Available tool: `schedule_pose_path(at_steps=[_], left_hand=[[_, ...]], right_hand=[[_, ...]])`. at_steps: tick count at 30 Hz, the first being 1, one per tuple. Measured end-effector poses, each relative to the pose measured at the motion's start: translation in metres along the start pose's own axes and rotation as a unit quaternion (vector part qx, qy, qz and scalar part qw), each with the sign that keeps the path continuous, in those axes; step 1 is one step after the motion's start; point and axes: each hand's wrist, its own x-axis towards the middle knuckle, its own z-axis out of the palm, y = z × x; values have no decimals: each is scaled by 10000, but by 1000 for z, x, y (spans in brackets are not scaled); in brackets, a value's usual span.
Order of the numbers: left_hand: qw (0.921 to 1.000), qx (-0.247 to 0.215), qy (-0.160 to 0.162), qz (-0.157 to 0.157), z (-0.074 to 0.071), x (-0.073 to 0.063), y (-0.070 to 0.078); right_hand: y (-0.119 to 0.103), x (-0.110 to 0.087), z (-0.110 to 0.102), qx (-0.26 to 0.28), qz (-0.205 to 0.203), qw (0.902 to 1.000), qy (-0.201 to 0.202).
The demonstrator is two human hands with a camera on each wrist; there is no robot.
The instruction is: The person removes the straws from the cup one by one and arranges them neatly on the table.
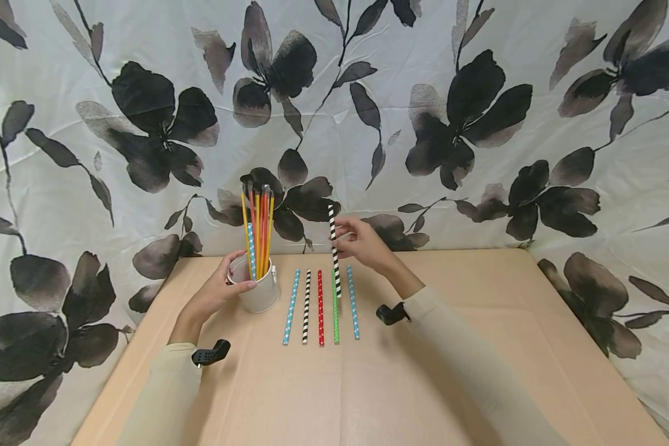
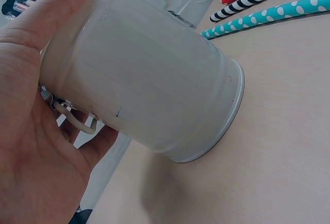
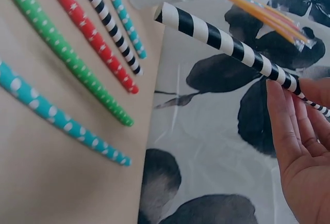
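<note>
My left hand (image 1: 214,290) grips a small white metal pail (image 1: 261,297) at its left side, thumb along the near rim and fingers behind. The pail is tilted in the left wrist view, with a small handle (image 2: 77,121) on its side. Yellow, orange and red thin sticks (image 1: 266,229) and a blue dotted straw (image 1: 251,248) stand inside it. My right hand (image 1: 363,244) pinches a black-and-white striped paper straw (image 1: 337,282) between thumb and fingertips. That straw is held nearly upright above the row; its lower end overlaps the green straw in the head view.
Right of the pail, several paper straws lie side by side: blue dotted (image 1: 291,306), black-and-white striped (image 1: 306,306), red starred (image 1: 320,306), green dotted (image 1: 336,325) and another blue dotted (image 1: 353,303). A floral cloth (image 1: 368,167) hangs behind the light wooden table (image 1: 290,396).
</note>
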Motion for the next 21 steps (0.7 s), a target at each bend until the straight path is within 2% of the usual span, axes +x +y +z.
schedule_pose_path(at_steps=[11,21], left_hand=[[10000,5,-13,21,0,-2,-2],[10000,44,19,-34,0,0,0]], right_hand=[[23,-14,-16,150,337,9993,12],[41,-25,-30,17,619,9981,56]])
